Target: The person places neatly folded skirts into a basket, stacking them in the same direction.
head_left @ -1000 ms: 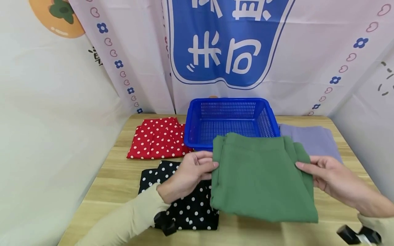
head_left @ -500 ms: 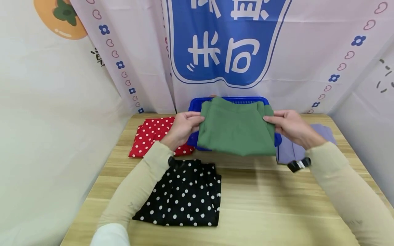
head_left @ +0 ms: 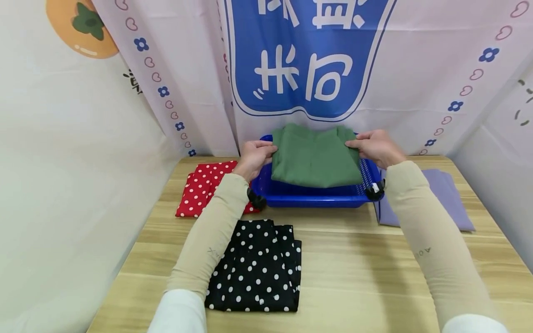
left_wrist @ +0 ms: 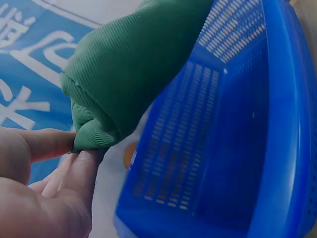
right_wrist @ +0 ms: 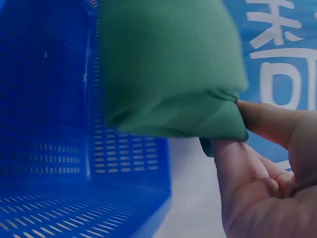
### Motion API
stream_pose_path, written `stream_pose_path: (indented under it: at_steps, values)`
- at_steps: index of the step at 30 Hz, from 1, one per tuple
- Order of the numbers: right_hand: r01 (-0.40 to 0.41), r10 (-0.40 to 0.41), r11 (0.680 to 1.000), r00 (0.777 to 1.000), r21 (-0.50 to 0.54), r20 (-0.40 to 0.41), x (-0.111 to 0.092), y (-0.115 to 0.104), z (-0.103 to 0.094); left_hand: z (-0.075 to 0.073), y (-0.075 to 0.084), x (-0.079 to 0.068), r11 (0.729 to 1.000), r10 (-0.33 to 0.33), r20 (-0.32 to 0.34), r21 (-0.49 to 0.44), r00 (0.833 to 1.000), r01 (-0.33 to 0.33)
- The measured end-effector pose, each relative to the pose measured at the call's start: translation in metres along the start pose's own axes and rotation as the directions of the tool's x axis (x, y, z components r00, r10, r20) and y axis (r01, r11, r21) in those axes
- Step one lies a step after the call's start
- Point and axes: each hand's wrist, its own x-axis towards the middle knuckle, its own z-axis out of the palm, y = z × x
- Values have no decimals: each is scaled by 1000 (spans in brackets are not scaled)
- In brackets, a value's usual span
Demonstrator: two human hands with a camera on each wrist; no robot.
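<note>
A folded green cloth garment (head_left: 316, 157) is held up over the blue plastic basket (head_left: 316, 201) at the back of the table. My left hand (head_left: 255, 158) pinches its left edge between thumb and fingers. On the opposite edge, my right hand (head_left: 378, 147) pinches it the same way. In the left wrist view the cloth's folded corner (left_wrist: 91, 136) sits between thumb and forefinger, with the basket's inside (left_wrist: 233, 148) below and to the right. The right wrist view shows the other corner (right_wrist: 230, 119) gripped, beside the slotted basket wall (right_wrist: 126, 148).
Folded red polka-dot cloth (head_left: 204, 187) lies left of the basket, partly behind my left arm. Black polka-dot cloth (head_left: 258, 268) lies nearer, at front left. Folded lavender cloth (head_left: 445, 199) is to the right, partly behind my right forearm. A printed curtain (head_left: 308, 60) hangs behind the table.
Both hands have carried the green garment forward and slightly left, from above the near table to over the basket. The basket and the other folded cloths remain in place.
</note>
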Motion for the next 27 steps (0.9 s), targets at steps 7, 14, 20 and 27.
stream_pose_path:
  at_steps: [7, 14, 20, 27]
  values:
    - [-17, 14, 996, 999, -82, -33, 13, 7, 14, 3, -14, 12, 987, -35, -43, 155, 998, 41]
    - [-23, 20, 996, 999, -88, -33, 16, 9, 19, 7, -23, 17, 968, -55, -51, 243, 997, 66]
    - [9, -3, 990, 999, -139, 39, 8, 13, 7, -1, -19, 9, 865, 126, -51, 494, 991, -84]
    - [59, -40, 987, 992, -153, 121, -23, 4, -10, -52, -4, -32, 813, 72, 1, 579, 997, -59]
